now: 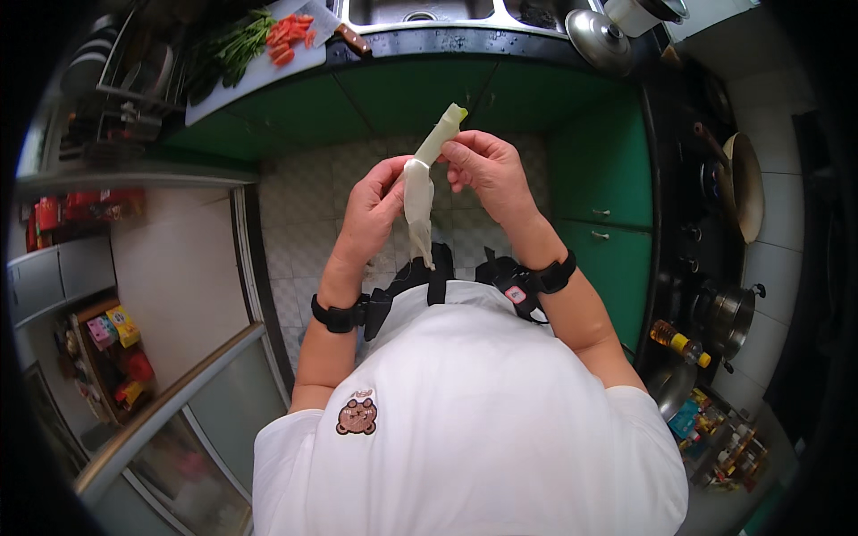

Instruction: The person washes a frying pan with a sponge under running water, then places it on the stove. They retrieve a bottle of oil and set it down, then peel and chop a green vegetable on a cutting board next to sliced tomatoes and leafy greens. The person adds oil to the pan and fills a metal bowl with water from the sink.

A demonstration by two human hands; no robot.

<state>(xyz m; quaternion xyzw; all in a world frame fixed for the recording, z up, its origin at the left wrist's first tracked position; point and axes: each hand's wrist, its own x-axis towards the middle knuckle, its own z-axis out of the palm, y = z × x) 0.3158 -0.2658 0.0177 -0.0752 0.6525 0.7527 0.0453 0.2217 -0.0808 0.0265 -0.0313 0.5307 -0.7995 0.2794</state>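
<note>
Above the tiled floor, between my two hands, is a pale stalk of leek or large scallion (434, 139) with a greenish cut end pointing up and away. A loose whitish outer layer (418, 194) peels off it and dangles downward. My left hand (377, 204) pinches the stalk's lower part near this hanging layer. With thumb and forefinger, my right hand (489, 167) grips the stalk nearer its upper end. Part of the stalk is hidden behind the fingers and the peeled layer.
Ahead on the counter, a white cutting board (295, 60) bears cut tomato (288, 37), green stems (244, 47) and a wooden-handled cleaver (352, 39). Behind them is a double sink (419, 13). On the right stand a wok (745, 184), a steel pot (727, 321) and an oil bottle (678, 343).
</note>
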